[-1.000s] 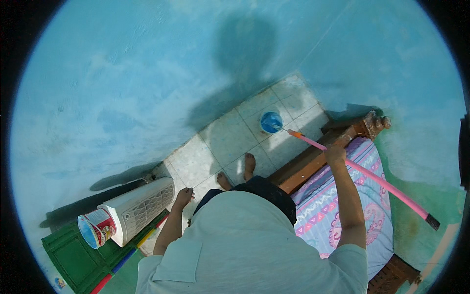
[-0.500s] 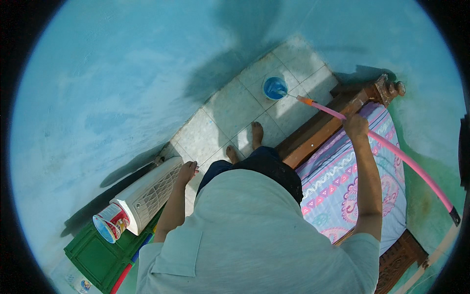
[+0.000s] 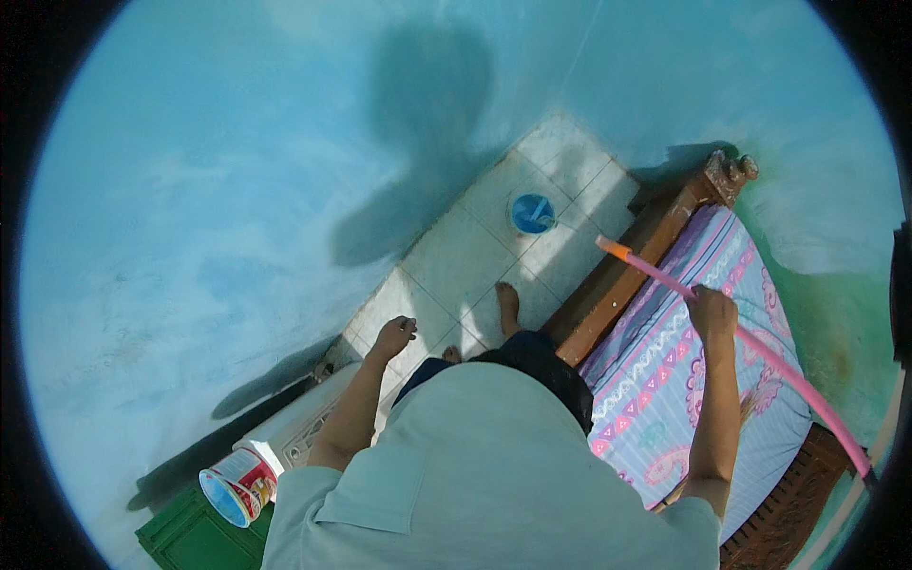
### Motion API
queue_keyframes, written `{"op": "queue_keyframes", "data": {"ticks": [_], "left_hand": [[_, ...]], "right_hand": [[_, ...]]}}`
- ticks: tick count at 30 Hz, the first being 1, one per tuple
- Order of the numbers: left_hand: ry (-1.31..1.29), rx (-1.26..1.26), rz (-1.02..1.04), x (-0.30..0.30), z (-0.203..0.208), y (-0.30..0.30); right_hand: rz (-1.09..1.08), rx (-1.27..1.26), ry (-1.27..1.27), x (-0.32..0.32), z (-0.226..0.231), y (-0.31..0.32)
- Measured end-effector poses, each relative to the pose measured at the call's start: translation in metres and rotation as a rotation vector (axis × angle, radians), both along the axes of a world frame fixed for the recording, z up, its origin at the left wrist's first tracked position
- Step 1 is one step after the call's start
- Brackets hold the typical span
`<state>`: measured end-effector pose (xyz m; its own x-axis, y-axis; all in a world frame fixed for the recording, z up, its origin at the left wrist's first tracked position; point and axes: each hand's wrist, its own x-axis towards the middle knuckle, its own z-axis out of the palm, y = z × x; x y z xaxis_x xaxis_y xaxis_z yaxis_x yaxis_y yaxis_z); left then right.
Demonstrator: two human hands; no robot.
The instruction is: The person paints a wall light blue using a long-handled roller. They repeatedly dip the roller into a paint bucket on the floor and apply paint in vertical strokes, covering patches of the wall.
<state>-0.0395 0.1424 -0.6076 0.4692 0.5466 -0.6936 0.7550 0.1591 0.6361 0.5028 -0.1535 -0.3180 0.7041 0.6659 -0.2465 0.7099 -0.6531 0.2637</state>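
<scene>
My right hand [image 3: 712, 313] is closed around a long pink pole [image 3: 774, 353] with an orange section near its far end. That end slants toward a blue paint bucket [image 3: 525, 223] on the tiled floor. Inside the bucket lies a blue-wet paint roller [image 3: 540, 209]; its link to the pole is hard to make out. The pole passes above the bed and runs back to the lower right. My left hand [image 3: 395, 334] hangs over the floor with its fingers curled in, and nothing shows in it.
Along the right stands a brown wooden bed frame [image 3: 622, 275] with a pink and lilac patterned mattress [image 3: 655, 380]. A red and white tub [image 3: 242, 484], a white slatted box [image 3: 313, 418] and a green cabinet [image 3: 204, 537] stand lower left. The blue wall [image 3: 209, 190] closes the far side.
The pole's orange end has moved away from the bucket, back and to the right, with my right hand. My left hand has shifted to the right, and the view has tilted upward.
</scene>
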Motion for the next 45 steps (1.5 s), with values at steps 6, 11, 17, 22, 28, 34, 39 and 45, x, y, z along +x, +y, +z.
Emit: {"op": "queue_keyframes", "data": {"ticks": [6,11,17,22,28,34,39,45], "left_hand": [[-0.14,-0.125,-0.074,0.052,0.032,0.008],[-0.245,-0.199,-0.18,0.097,0.056,-0.008],[-0.502,-0.369,-0.329,0.155,0.099,-0.043],[-0.644,-0.542,-0.41,0.223,0.146,-0.089],[-0.857,-0.63,-0.502,0.275,0.222,-0.139],[-1.023,-0.39,-0.53,0.29,0.283,-0.154],[-1.154,-0.192,-0.538,0.299,0.315,-0.144],[-1.233,0.025,-0.568,0.275,0.404,-0.116]], "right_hand": [[-0.153,0.137,-0.014,-0.086,0.034,-0.041],[-0.245,0.26,-0.079,-0.155,0.041,-0.069],[-0.37,0.427,-0.158,-0.239,0.036,-0.092],[-0.405,0.642,-0.132,-0.285,0.032,-0.087],[-0.414,0.929,-0.083,-0.319,0.009,-0.088],[-0.505,1.174,0.158,-0.348,0.05,-0.055],[-0.357,1.363,0.153,-0.348,0.053,-0.039],[-0.156,1.422,0.235,-0.343,0.072,-0.033]]}}
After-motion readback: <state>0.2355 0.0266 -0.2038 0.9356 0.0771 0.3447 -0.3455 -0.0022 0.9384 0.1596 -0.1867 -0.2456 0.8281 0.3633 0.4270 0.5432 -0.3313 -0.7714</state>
